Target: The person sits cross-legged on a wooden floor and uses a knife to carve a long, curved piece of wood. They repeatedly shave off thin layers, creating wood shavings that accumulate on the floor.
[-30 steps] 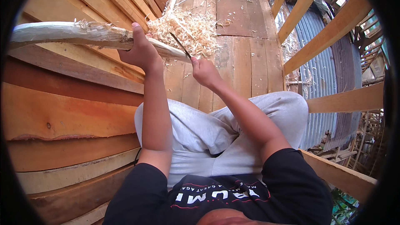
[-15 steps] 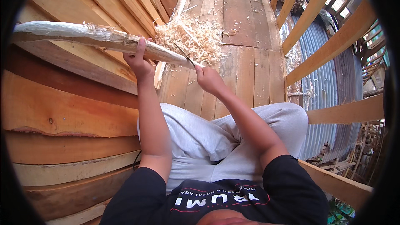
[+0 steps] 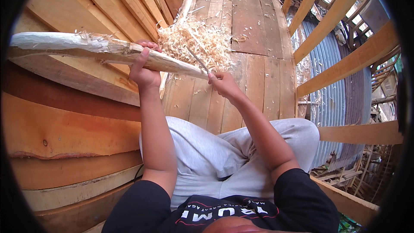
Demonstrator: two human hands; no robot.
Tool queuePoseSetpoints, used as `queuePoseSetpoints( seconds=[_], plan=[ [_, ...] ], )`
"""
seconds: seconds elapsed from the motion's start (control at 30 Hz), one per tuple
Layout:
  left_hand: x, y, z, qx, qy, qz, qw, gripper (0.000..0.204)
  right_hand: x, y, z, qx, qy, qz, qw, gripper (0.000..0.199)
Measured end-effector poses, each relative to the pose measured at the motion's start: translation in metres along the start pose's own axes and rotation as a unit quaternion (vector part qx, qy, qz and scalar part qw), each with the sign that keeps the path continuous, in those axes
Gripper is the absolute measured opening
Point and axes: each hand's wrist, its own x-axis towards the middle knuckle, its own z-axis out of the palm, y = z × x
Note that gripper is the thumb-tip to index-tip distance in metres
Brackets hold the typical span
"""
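Note:
A long, curved, peeled wooden pole (image 3: 99, 45) runs from the far left toward the middle, pale with frayed fibres along its top. My left hand (image 3: 145, 70) is wrapped around it, thumb on the near side and fingers showing beyond. At the pole's narrow right end, my right hand (image 3: 223, 84) grips a knife; its thin blade (image 3: 197, 58) points up and left across the tip. The handle is hidden in my fist. Whether the edge touches the wood I cannot tell.
Curly wood shavings (image 3: 194, 39) are heaped on the plank floor (image 3: 254, 82) beyond the pole. Wooden boards (image 3: 73, 121) line the left side. Slatted railing (image 3: 349, 69) stands at right, with corrugated metal sheets (image 3: 323, 86) below. My crossed legs (image 3: 207, 146) are in grey trousers.
The pole's right end and my right hand have come slightly nearer and to the right. The knife blade has turned and shows a lighter face. More left-hand fingers show beyond the pole.

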Motion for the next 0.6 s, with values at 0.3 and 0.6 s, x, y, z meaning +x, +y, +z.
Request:
queuePoseSetpoints(
  seconds=[0.3, 0.6],
  plan=[
    [-0.002, 0.005, 0.015, 0.035, -0.049, 0.029, 0.998, 0.028, 0.012, 0.011, 0.009, -0.013, 0.027, 0.040, 0.999, 0.033],
    [-0.008, 0.009, 0.025, 0.082, -0.065, 0.047, 0.993, 0.031, -0.002, -0.022, 0.006, 0.025, 0.017, 0.020, 0.999, 0.031]
  ],
)
